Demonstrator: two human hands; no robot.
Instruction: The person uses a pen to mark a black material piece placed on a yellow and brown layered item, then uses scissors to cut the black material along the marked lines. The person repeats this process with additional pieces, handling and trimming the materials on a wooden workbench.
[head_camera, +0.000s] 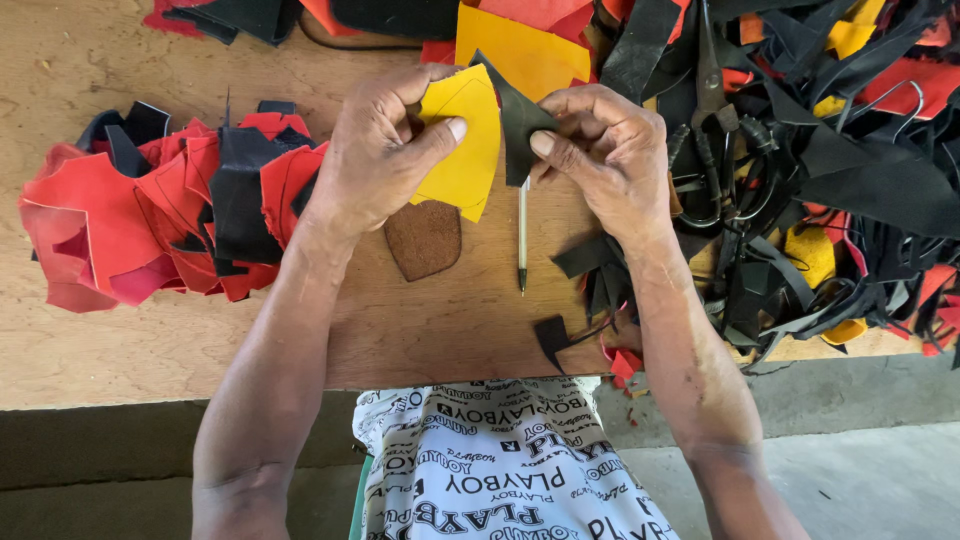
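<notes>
My left hand (385, 150) pinches a yellow leather piece (468, 140) with a pen outline drawn on it, thumb pressed on its face. My right hand (610, 150) grips a black leather piece (517, 120) that overlaps the yellow one's right edge. A white pen (522, 232) lies on the brown wooden board (450, 320) just below the two pieces. A brown oval leather template (424, 238) rests on the board under my left hand.
A pile of cut red and black leather pieces (170, 210) lies at the left. A heap of black, yellow and red scraps (830, 170) with scissors (710, 110) fills the right. More yellow leather (520, 50) sits behind. The pale table (90, 350) ends at its front edge.
</notes>
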